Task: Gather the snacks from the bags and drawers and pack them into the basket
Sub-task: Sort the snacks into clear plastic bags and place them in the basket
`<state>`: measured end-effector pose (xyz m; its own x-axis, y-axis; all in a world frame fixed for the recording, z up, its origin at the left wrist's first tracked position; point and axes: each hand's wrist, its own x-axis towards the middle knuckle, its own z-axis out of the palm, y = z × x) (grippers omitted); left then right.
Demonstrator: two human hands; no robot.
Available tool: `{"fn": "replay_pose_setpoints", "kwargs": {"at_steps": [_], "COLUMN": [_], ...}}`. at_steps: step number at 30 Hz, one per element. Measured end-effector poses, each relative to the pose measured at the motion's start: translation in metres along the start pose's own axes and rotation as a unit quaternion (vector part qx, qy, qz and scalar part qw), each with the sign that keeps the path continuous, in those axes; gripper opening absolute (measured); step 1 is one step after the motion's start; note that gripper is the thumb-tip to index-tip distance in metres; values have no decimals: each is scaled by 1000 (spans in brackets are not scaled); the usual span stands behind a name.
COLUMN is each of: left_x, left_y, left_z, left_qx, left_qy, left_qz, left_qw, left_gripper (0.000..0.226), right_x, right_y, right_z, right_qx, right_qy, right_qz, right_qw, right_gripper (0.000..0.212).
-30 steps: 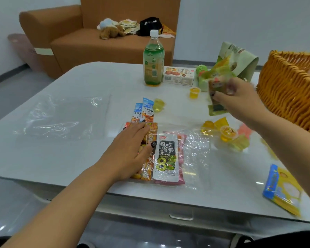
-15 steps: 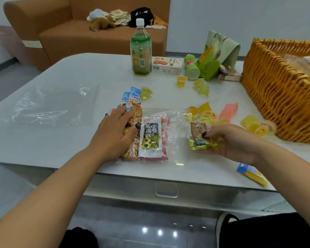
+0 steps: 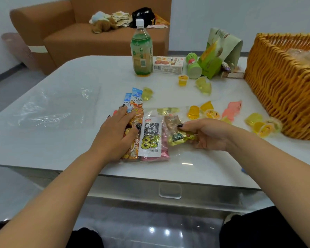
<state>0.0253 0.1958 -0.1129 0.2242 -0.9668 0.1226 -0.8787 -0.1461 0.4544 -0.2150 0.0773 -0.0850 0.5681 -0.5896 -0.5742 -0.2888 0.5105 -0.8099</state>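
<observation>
1. Right hand (image 3: 209,134) pinches a yellow-green snack packet (image 3: 179,136) just above the bench (image 3: 61,140), likely lining it up with the pile.
2. Left hand (image 3: 115,135), fingers flat, presses on the orange packet (image 3: 132,151), probably steadying the stack.
3. White seaweed pouch (image 3: 149,138) reads "风吃海带", big "8"; blue sachets (image 3: 134,97) partly legible.
4. Jelly cups (image 3: 258,122) loose near the basket (image 3: 284,86), far right.

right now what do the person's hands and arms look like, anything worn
Both forearms are bare, with no sleeves, watch or bracelet in view. The left hand and right hand have dark, glittery polished nails. No rings can be made out.
</observation>
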Motion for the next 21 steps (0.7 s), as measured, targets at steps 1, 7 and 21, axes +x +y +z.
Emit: {"fn": "replay_pose_setpoints", "kwargs": {"at_steps": [1,7,21], "left_x": [0,1,3], "left_y": [0,0,3], "left_z": [0,0,2], "left_qx": [1,4,4], "left_qy": [0,-4,3], "left_qz": [0,-3,-4], "left_qw": [1000,1000,1000], "left_gripper": [70,73,71], "right_x": [-1,-6,3], "right_y": [-3,-10,3], "right_z": [-3,-31,-6], "right_qx": [-1,-26,73], "right_qy": [-3,16,-109], "right_qz": [16,43,-16], "right_qw": [1000,999,991], "right_gripper": [5,2,22]}}
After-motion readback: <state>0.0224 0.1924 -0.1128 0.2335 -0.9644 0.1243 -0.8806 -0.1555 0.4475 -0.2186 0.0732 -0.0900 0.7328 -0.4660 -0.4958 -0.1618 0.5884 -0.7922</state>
